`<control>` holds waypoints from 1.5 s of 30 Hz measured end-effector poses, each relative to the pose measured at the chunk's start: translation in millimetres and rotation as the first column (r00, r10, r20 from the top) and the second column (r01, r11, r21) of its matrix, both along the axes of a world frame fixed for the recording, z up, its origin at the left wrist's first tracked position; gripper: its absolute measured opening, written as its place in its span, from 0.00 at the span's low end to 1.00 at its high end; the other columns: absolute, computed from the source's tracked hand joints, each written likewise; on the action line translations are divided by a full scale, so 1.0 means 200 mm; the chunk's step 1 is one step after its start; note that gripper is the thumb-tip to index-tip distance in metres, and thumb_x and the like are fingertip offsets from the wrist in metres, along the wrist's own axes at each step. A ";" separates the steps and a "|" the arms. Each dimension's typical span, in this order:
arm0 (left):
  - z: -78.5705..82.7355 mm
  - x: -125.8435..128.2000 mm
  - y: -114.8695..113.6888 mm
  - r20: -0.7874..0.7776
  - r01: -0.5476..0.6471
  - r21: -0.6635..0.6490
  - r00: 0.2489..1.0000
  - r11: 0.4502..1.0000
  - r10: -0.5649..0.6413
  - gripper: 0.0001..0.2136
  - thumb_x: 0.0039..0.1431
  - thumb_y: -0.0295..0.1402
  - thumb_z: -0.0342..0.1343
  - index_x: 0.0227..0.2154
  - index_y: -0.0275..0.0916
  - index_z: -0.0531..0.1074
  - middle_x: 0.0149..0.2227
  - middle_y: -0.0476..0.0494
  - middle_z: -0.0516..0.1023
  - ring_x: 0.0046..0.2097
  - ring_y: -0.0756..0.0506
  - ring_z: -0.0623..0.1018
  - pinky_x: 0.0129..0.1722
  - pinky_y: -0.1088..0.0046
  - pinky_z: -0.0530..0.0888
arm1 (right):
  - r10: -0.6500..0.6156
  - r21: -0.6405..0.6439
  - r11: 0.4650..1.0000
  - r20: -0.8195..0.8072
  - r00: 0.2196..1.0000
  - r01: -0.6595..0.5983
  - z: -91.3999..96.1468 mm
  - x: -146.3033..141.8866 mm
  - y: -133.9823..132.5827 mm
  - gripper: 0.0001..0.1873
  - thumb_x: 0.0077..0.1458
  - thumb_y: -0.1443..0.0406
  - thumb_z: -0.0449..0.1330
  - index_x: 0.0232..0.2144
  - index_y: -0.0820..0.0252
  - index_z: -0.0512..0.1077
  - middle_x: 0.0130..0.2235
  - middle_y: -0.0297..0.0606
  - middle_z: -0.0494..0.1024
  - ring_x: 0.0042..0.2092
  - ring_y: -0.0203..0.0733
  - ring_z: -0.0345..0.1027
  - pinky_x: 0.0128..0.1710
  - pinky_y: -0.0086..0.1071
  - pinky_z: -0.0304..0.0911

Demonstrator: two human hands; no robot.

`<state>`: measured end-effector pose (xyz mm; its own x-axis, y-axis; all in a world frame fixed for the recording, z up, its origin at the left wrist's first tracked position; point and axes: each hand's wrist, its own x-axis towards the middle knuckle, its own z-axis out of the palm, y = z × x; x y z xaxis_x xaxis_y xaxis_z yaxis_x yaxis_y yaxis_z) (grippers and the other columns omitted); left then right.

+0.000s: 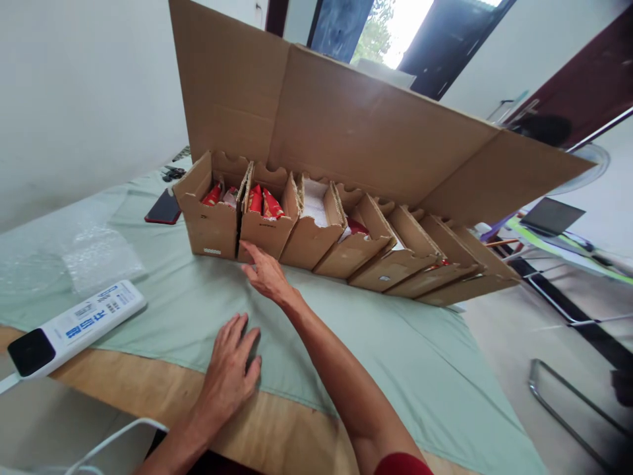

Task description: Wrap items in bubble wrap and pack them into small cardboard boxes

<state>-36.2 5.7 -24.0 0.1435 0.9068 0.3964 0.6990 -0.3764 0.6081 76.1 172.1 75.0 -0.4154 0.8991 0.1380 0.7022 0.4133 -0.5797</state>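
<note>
My left hand (232, 363) lies on the pale green cloth (297, 343) near the table's front edge, fingers spread and holding nothing. Further forward, my right hand (266, 272) reaches to the lower front of a cardboard box (266, 234); its fingers are stretched out with nothing in them. Whether the fingertips touch the box I cannot tell. Two red packets (263, 202) stand inside that box. Left of it is another open box (208, 227) with red packets (213, 195). More boxes continue in a row to the right, one with white paper (314, 201) inside.
A tall cardboard sheet (346, 119) stands behind the boxes. At left are a power strip (82, 328), bubble wrap (101, 257), a dark phone (163, 207) and black keys or a similar small item (173, 173). A metal-framed chair (568, 409) is at right.
</note>
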 end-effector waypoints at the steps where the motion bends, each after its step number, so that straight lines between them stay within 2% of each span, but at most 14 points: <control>1: 0.00 0.01 -0.01 -0.045 0.005 0.016 0.999 1.000 -0.004 0.19 0.59 0.27 0.52 0.53 0.37 0.75 0.64 0.28 0.69 0.67 0.29 0.67 0.64 0.41 0.67 | 0.002 -0.001 1.000 0.001 1.000 -0.002 0.00 -0.01 0.03 0.33 0.62 0.70 0.58 0.67 0.58 0.61 0.58 0.45 0.77 0.53 0.45 0.74 0.56 0.39 0.66; 4: 0.00 0.03 -0.04 -0.135 -0.010 0.051 0.991 0.999 0.017 0.21 0.59 0.26 0.52 0.56 0.35 0.72 0.66 0.28 0.66 0.67 0.29 0.66 0.65 0.42 0.67 | 0.002 -0.007 1.000 -0.011 1.000 -0.002 -0.01 -0.04 0.08 0.33 0.61 0.71 0.59 0.67 0.59 0.61 0.58 0.47 0.77 0.55 0.47 0.73 0.57 0.42 0.66; 10: 0.02 0.04 -0.05 -0.166 -0.038 0.091 0.985 0.995 0.053 0.20 0.60 0.25 0.52 0.56 0.36 0.70 0.66 0.28 0.65 0.68 0.30 0.64 0.65 0.43 0.68 | -0.026 0.015 1.000 -0.036 0.999 0.026 0.01 -0.03 0.05 0.28 0.60 0.70 0.59 0.62 0.59 0.67 0.53 0.44 0.80 0.47 0.44 0.77 0.52 0.40 0.70; 14: 0.03 0.05 -0.04 -0.178 -0.028 0.111 0.983 0.993 0.047 0.19 0.61 0.24 0.51 0.55 0.35 0.70 0.66 0.27 0.65 0.68 0.29 0.65 0.64 0.41 0.68 | 0.011 0.152 0.988 -0.104 0.995 0.005 0.15 -0.11 0.01 0.31 0.61 0.70 0.57 0.66 0.58 0.62 0.49 0.38 0.81 0.44 0.40 0.77 0.51 0.35 0.70; 17: 0.04 0.04 -0.04 -0.183 -0.022 0.101 0.982 0.995 0.041 0.19 0.60 0.23 0.52 0.55 0.36 0.70 0.65 0.27 0.64 0.68 0.29 0.64 0.64 0.40 0.68 | 0.012 0.191 0.982 -0.025 1.000 -0.007 0.30 -0.21 0.04 0.37 0.62 0.68 0.55 0.72 0.51 0.53 0.46 0.35 0.83 0.42 0.41 0.77 0.50 0.36 0.70; 20: 0.04 0.04 -0.04 -0.171 -0.023 0.100 0.985 0.995 0.040 0.19 0.59 0.23 0.52 0.53 0.36 0.71 0.65 0.29 0.65 0.68 0.29 0.64 0.64 0.40 0.68 | -0.079 0.175 0.983 0.079 0.994 0.064 0.40 -0.30 0.11 0.38 0.62 0.66 0.56 0.72 0.54 0.52 0.43 0.38 0.84 0.43 0.47 0.77 0.51 0.41 0.69; 22: 0.03 0.04 -0.04 -0.153 -0.029 0.106 0.987 0.994 0.045 0.18 0.58 0.23 0.52 0.52 0.37 0.71 0.64 0.29 0.66 0.68 0.30 0.65 0.64 0.41 0.69 | -0.150 0.172 0.977 0.116 0.982 0.129 0.44 -0.34 0.16 0.33 0.63 0.65 0.56 0.68 0.58 0.59 0.42 0.42 0.84 0.44 0.50 0.77 0.50 0.42 0.68; 25: 0.03 0.04 -0.04 -0.127 -0.032 0.102 0.991 0.994 0.045 0.18 0.58 0.22 0.53 0.50 0.38 0.73 0.64 0.30 0.67 0.68 0.30 0.65 0.64 0.41 0.69 | -0.196 0.173 0.968 0.086 0.977 0.179 0.43 -0.35 0.21 0.16 0.65 0.66 0.54 0.53 0.58 0.73 0.38 0.40 0.83 0.41 0.46 0.76 0.45 0.37 0.67; 28: 0.04 0.04 -0.04 -0.093 -0.033 0.089 0.995 0.995 0.041 0.17 0.57 0.21 0.53 0.49 0.37 0.74 0.64 0.30 0.68 0.68 0.30 0.64 0.65 0.40 0.68 | -0.168 0.178 0.971 0.025 0.985 0.161 0.40 -0.34 0.18 0.09 0.65 0.67 0.54 0.42 0.55 0.74 0.33 0.34 0.81 0.36 0.41 0.75 0.41 0.31 0.64; 32: 0.05 0.03 -0.04 -0.004 -0.055 0.117 0.998 0.992 0.056 0.17 0.57 0.20 0.52 0.47 0.37 0.75 0.62 0.31 0.70 0.67 0.31 0.65 0.63 0.41 0.70 | -0.070 0.169 0.982 -0.063 0.996 0.080 0.36 -0.33 0.05 0.07 0.65 0.66 0.55 0.39 0.53 0.73 0.30 0.30 0.79 0.33 0.39 0.74 0.38 0.29 0.62; 36: 0.10 0.02 -0.10 0.068 -0.021 0.209 0.998 0.978 0.007 0.17 0.58 0.19 0.50 0.47 0.38 0.74 0.59 0.33 0.74 0.64 0.33 0.70 0.60 0.46 0.75 | 0.056 0.138 0.990 -0.169 0.984 -0.033 0.34 -0.26 -0.14 0.06 0.64 0.67 0.56 0.38 0.53 0.74 0.30 0.30 0.80 0.33 0.38 0.75 0.37 0.28 0.61; 41: 0.22 -0.01 -0.28 0.175 0.146 0.404 0.957 0.903 -0.233 0.17 0.58 0.18 0.50 0.47 0.37 0.74 0.48 0.37 0.78 0.55 0.42 0.77 0.55 0.63 0.78 | 0.156 0.100 0.986 -0.242 0.958 -0.136 0.35 -0.01 -0.36 0.05 0.60 0.68 0.59 0.36 0.56 0.75 0.28 0.29 0.78 0.29 0.34 0.70 0.33 0.26 0.60; 43: 0.27 -0.06 -0.34 0.232 0.105 0.454 0.945 0.885 -0.232 0.17 0.57 0.18 0.51 0.47 0.37 0.74 0.44 0.40 0.77 0.53 0.43 0.78 0.52 0.67 0.78 | 0.141 0.089 0.989 -0.272 0.952 -0.121 0.36 0.13 -0.43 0.04 0.58 0.67 0.60 0.35 0.57 0.75 0.28 0.30 0.79 0.29 0.34 0.70 0.32 0.26 0.61; 45: 0.31 -0.13 -0.37 0.299 0.009 0.449 0.941 0.893 -0.160 0.16 0.56 0.17 0.53 0.46 0.38 0.73 0.42 0.42 0.74 0.51 0.44 0.78 0.51 0.67 0.78 | 0.091 0.076 0.995 -0.303 0.949 -0.071 0.37 0.27 -0.48 0.03 0.56 0.66 0.62 0.34 0.57 0.76 0.29 0.32 0.80 0.30 0.35 0.72 0.31 0.26 0.62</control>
<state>-61.2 -68.5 37.8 0.0089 0.6209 0.7839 0.4477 -0.7034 0.5521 130.9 75.3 149.8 -0.4152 0.8495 0.3255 0.4585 0.5044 -0.7317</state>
